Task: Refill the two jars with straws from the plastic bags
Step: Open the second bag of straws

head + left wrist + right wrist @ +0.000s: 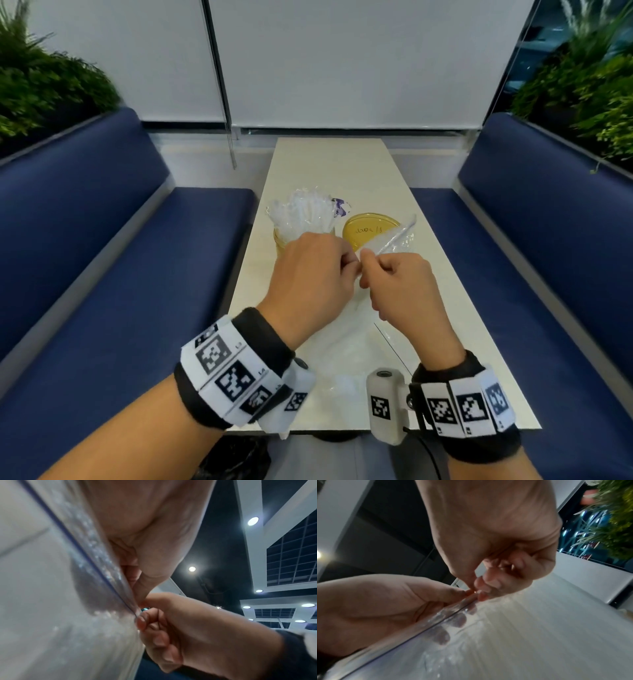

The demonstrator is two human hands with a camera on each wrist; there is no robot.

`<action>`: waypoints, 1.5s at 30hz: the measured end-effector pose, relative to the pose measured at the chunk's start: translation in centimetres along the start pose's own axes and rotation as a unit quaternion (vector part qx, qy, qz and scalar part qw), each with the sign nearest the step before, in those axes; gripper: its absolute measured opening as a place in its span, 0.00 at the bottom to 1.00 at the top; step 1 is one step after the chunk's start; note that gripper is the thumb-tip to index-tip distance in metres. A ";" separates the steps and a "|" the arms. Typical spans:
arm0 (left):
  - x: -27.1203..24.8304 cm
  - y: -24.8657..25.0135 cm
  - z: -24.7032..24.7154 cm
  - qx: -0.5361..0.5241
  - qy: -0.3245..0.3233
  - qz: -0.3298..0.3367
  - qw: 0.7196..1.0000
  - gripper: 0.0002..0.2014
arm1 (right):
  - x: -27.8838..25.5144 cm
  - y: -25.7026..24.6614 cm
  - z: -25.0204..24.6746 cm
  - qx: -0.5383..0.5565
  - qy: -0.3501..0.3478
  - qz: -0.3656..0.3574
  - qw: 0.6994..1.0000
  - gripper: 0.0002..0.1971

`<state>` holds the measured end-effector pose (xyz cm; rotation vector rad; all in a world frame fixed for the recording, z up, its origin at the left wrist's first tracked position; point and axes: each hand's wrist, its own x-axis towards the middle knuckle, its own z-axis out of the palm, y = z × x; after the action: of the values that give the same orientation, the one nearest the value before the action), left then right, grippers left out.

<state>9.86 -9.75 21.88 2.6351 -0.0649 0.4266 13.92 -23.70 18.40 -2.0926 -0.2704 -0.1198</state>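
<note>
Step in hand: opening the second plastic bag (352, 346), held above the table (329, 164). The left hand (308, 274) and right hand (400, 284) each pinch its sealed top edge. Of the 2 jars, the left jar (281, 245) holds straws (305, 212); the right jar (370, 229) appears unfilled. Next move likely: pull the seal apart.

Stood on the worktop (301, 161): left jar (279, 241) stuffed with straws (301, 212), right jar (371, 231) just beside it, another straw (397, 236) leaning across its rim. Nearer, above the worktop's middle: left hand (310, 277) and right hand (402, 284), tips touching, pinching the plastic bag (349, 359) that draped toward the near edge. Flanked left and right by benches (102, 274).
</note>
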 end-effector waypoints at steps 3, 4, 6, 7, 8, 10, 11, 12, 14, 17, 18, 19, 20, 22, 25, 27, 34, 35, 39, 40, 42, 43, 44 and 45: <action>-1.0 -0.2 0.9 -0.022 -0.006 -0.020 1.000 0.10 | 0.4 0.9 0.4 -0.026 -0.057 0.019 0.998 0.22; -1.3 -0.4 0.8 -0.018 -0.014 -0.022 1.000 0.10 | 0.5 1.3 0.6 -0.039 -0.079 0.023 0.996 0.22; -1.7 -0.8 0.4 0.029 -0.024 -0.009 0.999 0.12 | 0.6 1.9 1.1 -0.057 -0.104 0.019 0.993 0.22; -1.7 -1.1 0.0 0.057 -0.022 -0.002 0.998 0.13 | 0.8 2.0 1.2 -0.063 -0.108 0.015 0.992 0.23; -1.6 -1.4 -0.4 0.078 -0.019 0.002 0.997 0.14 | 1.0 2.0 1.2 -0.066 -0.111 0.011 0.992 0.22; -0.9 -2.1 -0.7 0.104 -0.035 0.003 0.994 0.17 | 1.4 1.6 1.1 -0.062 -0.125 0.005 0.990 0.22; -0.4 -2.5 -0.6 0.100 -0.059 0.001 0.993 0.18 | 1.6 1.3 0.9 -0.058 -0.136 -0.001 0.989 0.21; 0.1 -3.0 -0.3 0.076 -0.091 -0.003 0.993 0.19 | 1.9 1.0 0.8 -0.055 -0.147 -0.010 0.988 0.21; 0.9 -3.9 0.6 -0.036 -0.149 -0.035 0.988 0.20 | 2.3 0.7 0.6 -0.051 -0.164 -0.023 0.985 0.21; 1.3 -4.7 2.2 -0.173 -0.166 -0.097 0.966 0.21 | 2.5 0.9 1.0 -0.032 -0.184 -0.015 0.982 0.18; 1.3 -4.8 2.7 -0.193 -0.159 -0.112 0.962 0.20 | 2.4 1.1 1.2 -0.024 -0.187 -0.009 0.982 0.18; 1.3 -4.8 3.1 -0.207 -0.155 -0.124 0.958 0.19 | 2.4 1.4 1.5 -0.017 -0.189 -0.007 0.982 0.17; 1.3 -4.8 3.5 -0.217 -0.153 -0.132 0.955 0.18 | 2.3 1.7 1.8 -0.012 -0.187 -0.006 0.982 0.17; 1.6 -5.0 4.0 -0.225 -0.153 -0.140 0.952 0.15 | 2.4 2.2 2.1 0.000 -0.182 -0.010 0.983 0.16; 2.0 -5.1 4.2 -0.227 -0.149 -0.140 0.952 0.13 | 2.5 2.4 2.0 0.025 -0.185 -0.026 0.982 0.15; 2.1 -5.2 4.3 -0.245 -0.144 -0.136 0.949 0.18 | 2.5 2.4 1.8 0.021 -0.184 -0.038 0.982 0.16; 2.0 -5.0 5.2 -0.251 -0.141 -0.099 0.952 0.16 | 2.7 3.0 1.8 0.005 -0.144 -0.023 0.989 0.16; 2.0 -5.1 5.3 -0.260 -0.141 -0.098 0.950 0.16 | 2.7 3.1 1.7 0.007 -0.139 -0.018 0.990 0.16; 1.8 -5.3 5.7 -0.315 -0.143 -0.106 0.932 0.16 | 2.6 3.4 1.5 0.040 -0.146 -0.003 0.989 0.19; 1.7 -5.3 5.8 -0.326 -0.142 -0.110 0.928 0.16 | 2.5 3.4 1.4 0.054 -0.151 0.000 0.987 0.19; 1.6 -5.3 6.0 -0.351 -0.133 -0.118 0.919 0.16 | 2.5 3.4 1.2 0.082 -0.165 0.005 0.983 0.18; 1.5 -5.3 6.1 -0.363 -0.127 -0.121 0.915 0.15 | 2.5 3.4 1.2 0.097 -0.172 0.007 0.980 0.17; 1.5 -5.3 6.2 -0.372 -0.120 -0.122 0.912 0.15 | 2.5 3.4 1.2 0.110 -0.178 0.007 0.978 0.17; 1.5 -5.3 6.4 -0.379 -0.111 -0.125 0.910 0.15 | 2.4 3.4 1.4 0.121 -0.183 0.006 0.976 0.17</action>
<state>13.69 -7.85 14.61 1.8721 0.0323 -0.0080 17.04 -23.87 15.32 -1.8629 -0.4701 0.2961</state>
